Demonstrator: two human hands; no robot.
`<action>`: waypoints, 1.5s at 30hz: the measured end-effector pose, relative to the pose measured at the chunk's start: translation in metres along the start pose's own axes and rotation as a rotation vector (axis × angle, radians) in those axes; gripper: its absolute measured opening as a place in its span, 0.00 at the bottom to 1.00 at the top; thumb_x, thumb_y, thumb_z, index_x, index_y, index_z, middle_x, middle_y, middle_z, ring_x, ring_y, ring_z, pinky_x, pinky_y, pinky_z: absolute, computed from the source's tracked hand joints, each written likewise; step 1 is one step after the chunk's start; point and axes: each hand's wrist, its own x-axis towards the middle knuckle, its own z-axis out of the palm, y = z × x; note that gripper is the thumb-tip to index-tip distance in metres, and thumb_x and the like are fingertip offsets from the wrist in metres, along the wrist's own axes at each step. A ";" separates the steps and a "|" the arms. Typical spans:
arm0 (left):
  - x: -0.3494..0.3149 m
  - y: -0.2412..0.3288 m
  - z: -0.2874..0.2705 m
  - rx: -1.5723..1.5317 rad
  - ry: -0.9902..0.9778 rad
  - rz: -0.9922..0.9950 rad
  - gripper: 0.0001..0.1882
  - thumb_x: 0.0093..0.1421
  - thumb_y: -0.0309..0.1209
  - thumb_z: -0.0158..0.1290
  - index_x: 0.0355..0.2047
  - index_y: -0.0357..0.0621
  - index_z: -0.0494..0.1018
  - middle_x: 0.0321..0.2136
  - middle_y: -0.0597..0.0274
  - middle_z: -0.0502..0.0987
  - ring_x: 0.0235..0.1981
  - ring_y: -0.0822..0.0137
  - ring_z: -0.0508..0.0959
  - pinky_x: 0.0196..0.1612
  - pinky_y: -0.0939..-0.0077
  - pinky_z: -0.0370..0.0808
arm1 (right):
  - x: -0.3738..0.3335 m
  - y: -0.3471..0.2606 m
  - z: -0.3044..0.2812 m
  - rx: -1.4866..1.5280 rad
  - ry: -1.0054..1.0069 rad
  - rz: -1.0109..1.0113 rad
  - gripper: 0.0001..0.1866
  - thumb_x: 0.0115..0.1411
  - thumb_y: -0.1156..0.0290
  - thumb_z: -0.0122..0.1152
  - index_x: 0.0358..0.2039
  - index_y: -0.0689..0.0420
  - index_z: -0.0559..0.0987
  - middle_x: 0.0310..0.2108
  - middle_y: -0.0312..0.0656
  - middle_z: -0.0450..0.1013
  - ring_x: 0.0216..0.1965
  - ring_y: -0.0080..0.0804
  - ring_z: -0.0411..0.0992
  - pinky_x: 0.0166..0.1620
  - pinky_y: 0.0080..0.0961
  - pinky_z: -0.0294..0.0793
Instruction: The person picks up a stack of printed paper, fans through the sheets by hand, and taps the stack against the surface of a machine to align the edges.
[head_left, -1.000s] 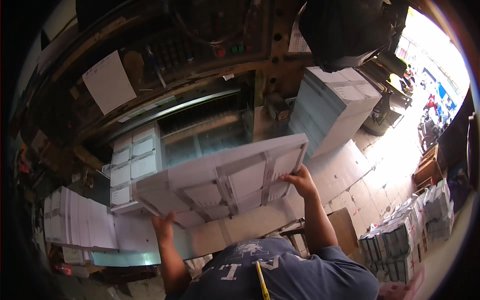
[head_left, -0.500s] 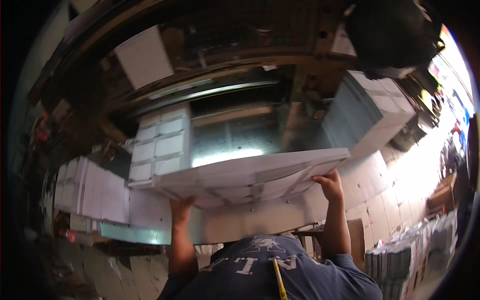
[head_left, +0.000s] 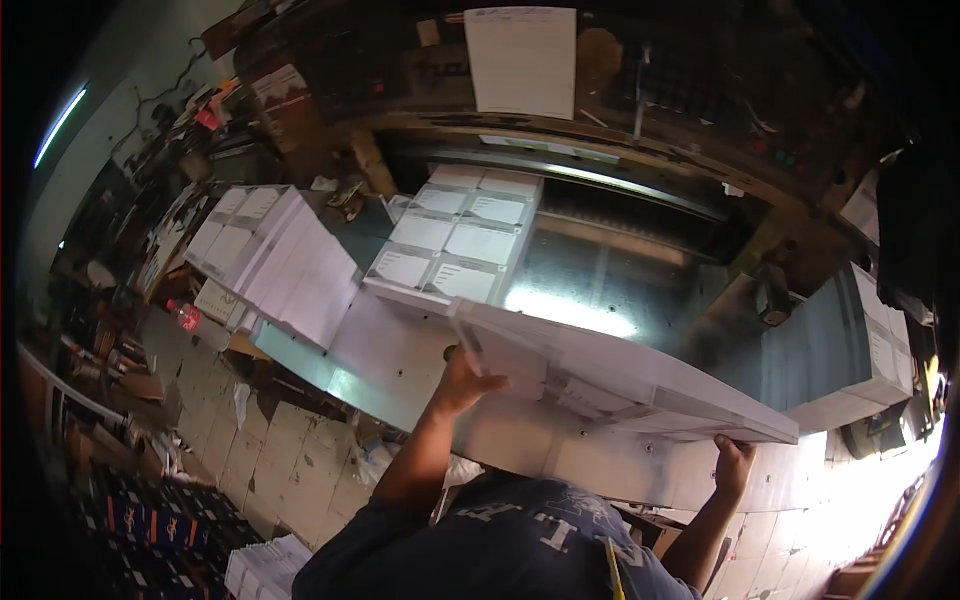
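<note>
A thick, wide stack of white printed paper sheets (head_left: 620, 375) is held up on its long edge between my two hands, above the front of a metal machine table (head_left: 560, 430). My left hand (head_left: 466, 386) grips its left end, the thumb stretched along the near face. At the right end my right hand (head_left: 736, 466) grips the lower corner, thumb on the near side; most fingers of both hands are hidden behind the paper. Just beyond the left end lies a pile of printed sheets (head_left: 450, 240) with a grid of labels, flat on the table.
A tall paper stack (head_left: 285, 260) stands on the left wing of the table. Another stack (head_left: 840, 345) sits on the right wing. A dark machine body with a pale sheet (head_left: 522, 62) spans the back. Dark boxes (head_left: 170, 520) and a paper bundle (head_left: 268, 568) are at lower left.
The view has turned to the left, so the scene sits further right and tilted. Both hands keep hold of the paper stack, whose right end now hangs lower in the picture.
</note>
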 end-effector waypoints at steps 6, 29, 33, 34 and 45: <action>-0.006 -0.018 -0.027 0.064 -0.065 -0.137 0.32 0.51 0.30 0.66 0.53 0.34 0.63 0.42 0.60 0.75 0.44 0.70 0.74 0.47 0.73 0.72 | 0.008 0.001 -0.007 0.015 -0.021 0.044 0.28 0.41 0.79 0.62 0.48 0.62 0.72 0.42 0.37 0.72 0.43 0.28 0.69 0.51 0.27 0.66; 0.019 0.092 -0.015 0.770 0.018 0.395 0.23 0.52 0.24 0.62 0.49 0.42 0.69 0.49 0.52 0.73 0.45 0.61 0.76 0.40 0.72 0.77 | 0.001 -0.029 0.013 -0.090 0.018 0.067 0.28 0.44 0.79 0.64 0.49 0.64 0.68 0.40 0.39 0.71 0.43 0.28 0.68 0.52 0.27 0.65; 0.024 0.092 -0.022 0.837 -0.029 0.437 0.30 0.52 0.27 0.63 0.54 0.40 0.65 0.49 0.50 0.73 0.47 0.57 0.76 0.47 0.68 0.74 | 0.000 -0.025 0.004 -0.007 -0.025 0.062 0.36 0.45 0.80 0.68 0.57 0.64 0.64 0.46 0.41 0.70 0.48 0.30 0.68 0.53 0.27 0.66; 0.024 0.086 -0.018 0.741 0.019 0.429 0.30 0.51 0.27 0.64 0.54 0.39 0.66 0.48 0.50 0.74 0.46 0.56 0.76 0.47 0.69 0.73 | 0.001 -0.026 0.003 0.000 -0.034 0.057 0.39 0.46 0.80 0.68 0.59 0.64 0.63 0.47 0.42 0.69 0.49 0.30 0.67 0.54 0.27 0.66; -0.012 -0.005 0.041 0.558 0.432 0.108 0.16 0.56 0.31 0.60 0.41 0.33 0.74 0.31 0.48 0.80 0.33 0.57 0.82 0.36 0.70 0.76 | -0.007 -0.038 0.046 -0.461 0.220 -0.150 0.23 0.53 0.72 0.65 0.48 0.65 0.70 0.40 0.49 0.74 0.43 0.34 0.72 0.47 0.31 0.70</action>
